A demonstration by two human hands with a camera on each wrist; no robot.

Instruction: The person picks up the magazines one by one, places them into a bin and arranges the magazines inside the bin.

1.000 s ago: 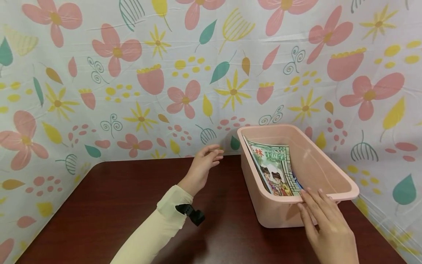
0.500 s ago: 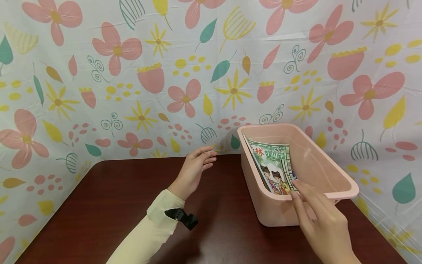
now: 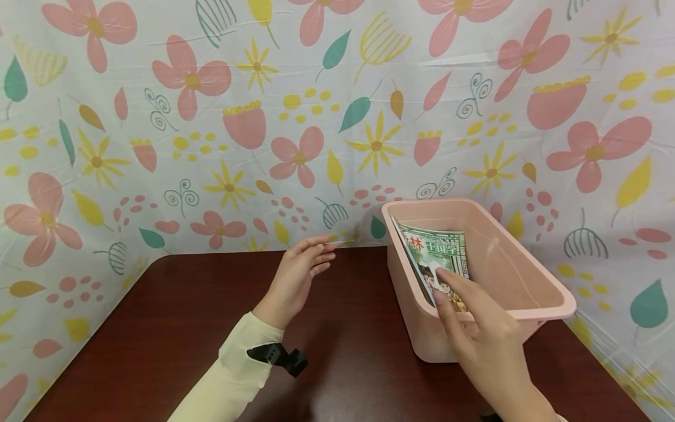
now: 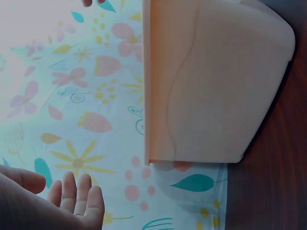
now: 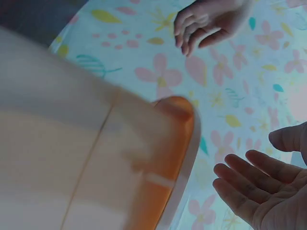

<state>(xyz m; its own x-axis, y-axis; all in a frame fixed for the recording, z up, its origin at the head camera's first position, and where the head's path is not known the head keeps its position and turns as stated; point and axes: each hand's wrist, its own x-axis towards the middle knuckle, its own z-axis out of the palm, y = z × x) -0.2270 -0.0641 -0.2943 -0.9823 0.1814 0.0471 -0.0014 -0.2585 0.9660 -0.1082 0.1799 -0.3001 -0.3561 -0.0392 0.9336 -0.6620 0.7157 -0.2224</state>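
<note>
A pink plastic tub (image 3: 416, 328) stands on the right of the table. Inside it, along the left wall, lean several magazines, the front one (image 3: 437, 252) with a green cover and drawn figures. My right hand (image 3: 485, 340) hovers at the tub's near left corner, its fingers overlapping the cover in the head view. In the right wrist view that hand's fingers (image 5: 249, 182) are spread and relaxed, with nothing between them. My left hand (image 3: 292, 278) hangs over the table left of the tub. Its fingers (image 4: 81, 194) are loosely bent and hold nothing.
The dark red wooden table (image 3: 158, 328) reaches back to a flower-print cloth (image 3: 295, 76) hung behind it and on both sides. A black strap with a small camera (image 3: 279, 357) is on the left wrist.
My right hand has moved from the tub's near rim leftward and up, over the magazine cover. My left hand has drifted left, away from the tub. The tub has stayed in place.
</note>
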